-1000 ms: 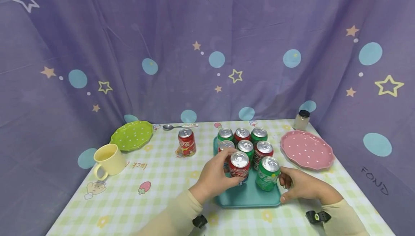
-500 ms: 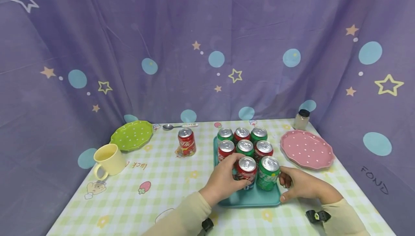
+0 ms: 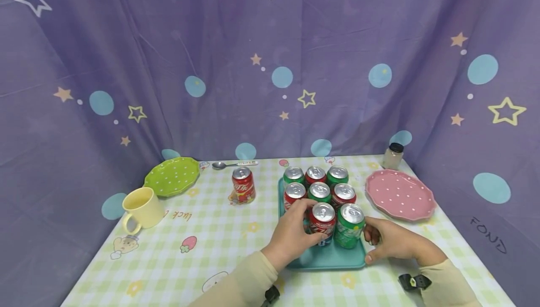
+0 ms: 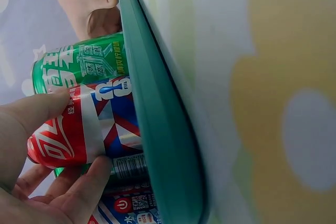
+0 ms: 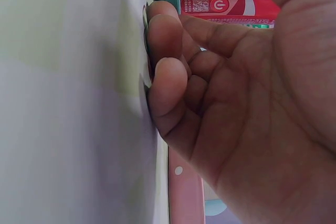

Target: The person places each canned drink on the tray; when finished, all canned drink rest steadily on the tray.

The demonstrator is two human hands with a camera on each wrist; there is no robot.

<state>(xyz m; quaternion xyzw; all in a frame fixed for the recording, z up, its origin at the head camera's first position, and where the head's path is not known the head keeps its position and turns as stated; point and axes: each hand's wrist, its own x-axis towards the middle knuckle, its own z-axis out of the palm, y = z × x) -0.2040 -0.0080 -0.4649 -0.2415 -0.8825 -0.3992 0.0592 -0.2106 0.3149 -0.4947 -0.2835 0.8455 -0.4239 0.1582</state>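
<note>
My left hand grips a red Coca-Cola can from its left side. In the left wrist view the thumb lies on one side of the can and the fingers on the other. That can stands upright on the teal tray, close beside a green soda can in the front row. My right hand rests at the tray's right front corner, fingers loosely bent against the tablecloth and thumb at the rim. Behind, red cans and green cans alternate in rows.
A lone red can stands left of the tray. Farther left are a yellow mug, a green plate and a spoon. A pink plate and black-lidded jar are at the right.
My left hand has moved right and slightly toward me with the red can, bringing it beside the front green can. It barely moves in the last half second. The right hand has stayed put.
</note>
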